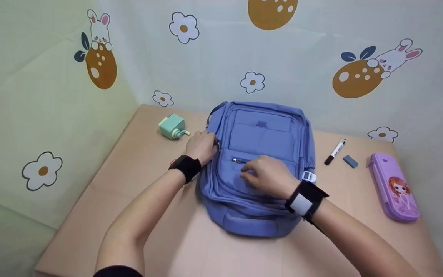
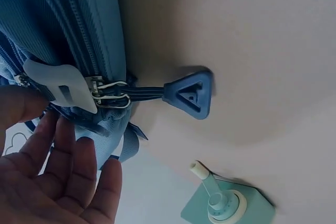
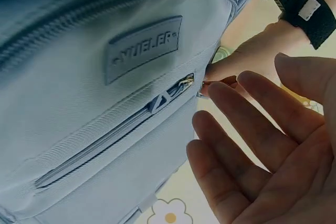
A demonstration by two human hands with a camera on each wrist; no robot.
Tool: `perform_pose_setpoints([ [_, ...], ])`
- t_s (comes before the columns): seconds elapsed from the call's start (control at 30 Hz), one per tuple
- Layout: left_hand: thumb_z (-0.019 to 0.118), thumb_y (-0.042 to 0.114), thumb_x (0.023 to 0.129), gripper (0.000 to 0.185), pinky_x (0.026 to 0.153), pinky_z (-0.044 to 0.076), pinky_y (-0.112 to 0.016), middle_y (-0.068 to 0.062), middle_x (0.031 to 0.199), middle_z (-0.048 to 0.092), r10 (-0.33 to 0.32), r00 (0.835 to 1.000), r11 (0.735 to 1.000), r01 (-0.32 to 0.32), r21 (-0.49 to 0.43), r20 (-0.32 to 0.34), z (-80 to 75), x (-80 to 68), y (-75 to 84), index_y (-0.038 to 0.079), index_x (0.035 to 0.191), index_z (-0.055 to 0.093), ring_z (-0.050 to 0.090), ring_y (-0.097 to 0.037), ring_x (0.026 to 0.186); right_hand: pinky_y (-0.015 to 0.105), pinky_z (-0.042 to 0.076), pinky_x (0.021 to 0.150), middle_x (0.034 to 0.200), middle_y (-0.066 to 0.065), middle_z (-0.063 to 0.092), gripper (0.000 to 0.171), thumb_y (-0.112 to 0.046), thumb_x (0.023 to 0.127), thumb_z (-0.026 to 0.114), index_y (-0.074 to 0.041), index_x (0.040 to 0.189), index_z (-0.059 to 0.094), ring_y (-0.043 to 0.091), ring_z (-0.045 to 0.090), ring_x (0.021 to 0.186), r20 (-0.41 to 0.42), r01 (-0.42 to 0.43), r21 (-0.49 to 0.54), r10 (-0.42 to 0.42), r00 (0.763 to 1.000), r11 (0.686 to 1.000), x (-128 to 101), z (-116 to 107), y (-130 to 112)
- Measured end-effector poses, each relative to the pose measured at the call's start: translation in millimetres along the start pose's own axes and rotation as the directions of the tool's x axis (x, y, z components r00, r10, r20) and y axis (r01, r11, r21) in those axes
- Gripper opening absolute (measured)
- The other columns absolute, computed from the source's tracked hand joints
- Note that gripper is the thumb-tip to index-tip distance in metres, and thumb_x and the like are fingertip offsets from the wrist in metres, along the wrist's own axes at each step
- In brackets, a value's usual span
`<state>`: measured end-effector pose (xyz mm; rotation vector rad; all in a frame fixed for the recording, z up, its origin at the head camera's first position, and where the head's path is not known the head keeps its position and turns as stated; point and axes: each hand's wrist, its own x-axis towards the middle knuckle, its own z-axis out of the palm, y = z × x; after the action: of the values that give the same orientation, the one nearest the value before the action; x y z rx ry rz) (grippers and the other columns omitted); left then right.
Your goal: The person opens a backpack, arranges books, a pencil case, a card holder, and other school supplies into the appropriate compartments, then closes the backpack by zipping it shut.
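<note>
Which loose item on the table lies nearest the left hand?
The green sharpener, just beyond the left hand; marker, eraser and pencil case lie across the backpack.

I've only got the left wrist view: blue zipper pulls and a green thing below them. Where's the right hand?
Observer: The right hand rests on the front of the backpack, beside the small front pocket zipper.
Operator: Is it gripping anything?
Observer: No. The right wrist view shows its fingers straight and spread, and the zipper's pull is ungripped.
Operator: What else is lying around?
Observer: A marker, a grey eraser and a purple pencil case lie to the backpack's right.
</note>
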<state>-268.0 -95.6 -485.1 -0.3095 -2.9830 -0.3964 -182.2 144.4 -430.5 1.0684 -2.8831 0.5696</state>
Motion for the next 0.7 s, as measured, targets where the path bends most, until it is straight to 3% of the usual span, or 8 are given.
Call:
perform_pose_setpoints([
  [0.23, 0.065, 0.018, 0.096, 0.017, 0.083, 0.049, -0.052, -0.018, 0.104, 0.067, 0.001, 1.0, 1.0, -0.001, 0.0, 0.009, 0.8, -1.4, -3.9, 0.002, 0.101, 0.066, 0.06, -0.039, 0.097, 0.045, 0.051, 0.094, 0.108, 0.007, 0.075, 0.024, -0.025, 0.096, 0.072, -0.008, 0.111, 0.078, 0.03, 0.066, 0.105, 0.038, 0.129, -0.053, -0.127, 0.991, 0.99, 22, 7, -3],
  [0.37, 0.063, 0.012, 0.096, 0.014, 0.084, 0.05, -0.052, -0.02, 0.103, 0.067, 0.033, 0.999, 0.999, -0.034, -0.003, -0.007, 0.8, -2.3, -3.5, 0.0, 0.104, 0.063, 0.06, -0.04, 0.097, 0.047, 0.048, 0.102, 0.117, 0.012, 0.072, 0.028, -0.024, 0.096, 0.072, -0.005, 0.117, 0.075, 0.033, 0.063, 0.114, 0.087, 0.178, -0.092, -0.171, 0.981, 0.98, 32, 13, -6],
  [0.57, 0.063, 0.012, 0.1, 0.013, 0.085, 0.051, -0.05, -0.02, 0.105, 0.067, 0.115, 0.993, 0.993, -0.115, 0.022, -0.028, 0.2, -2.9, -3.2, 0.001, 0.106, 0.065, 0.061, -0.04, 0.098, 0.048, 0.044, 0.108, 0.131, 0.017, 0.065, 0.036, -0.023, 0.095, 0.071, -0.002, 0.125, 0.069, 0.037, 0.058, 0.124, 0.154, 0.206, -0.143, -0.184, 0.971, 0.968, 46, 22, -9],
  [0.7, 0.067, 0.019, 0.1, 0.016, 0.08, 0.052, -0.051, -0.016, 0.102, 0.068, 0.134, 0.989, 0.99, -0.131, 0.048, -0.06, -2.3, -3.8, -4.6, 0.004, 0.103, 0.07, 0.062, -0.037, 0.093, 0.049, 0.039, 0.112, 0.142, 0.02, 0.058, 0.045, -0.023, 0.095, 0.069, 0.0, 0.133, 0.064, 0.039, 0.051, 0.133, 0.19, 0.189, -0.154, -0.158, 0.969, 0.97, 53, 26, -9],
])
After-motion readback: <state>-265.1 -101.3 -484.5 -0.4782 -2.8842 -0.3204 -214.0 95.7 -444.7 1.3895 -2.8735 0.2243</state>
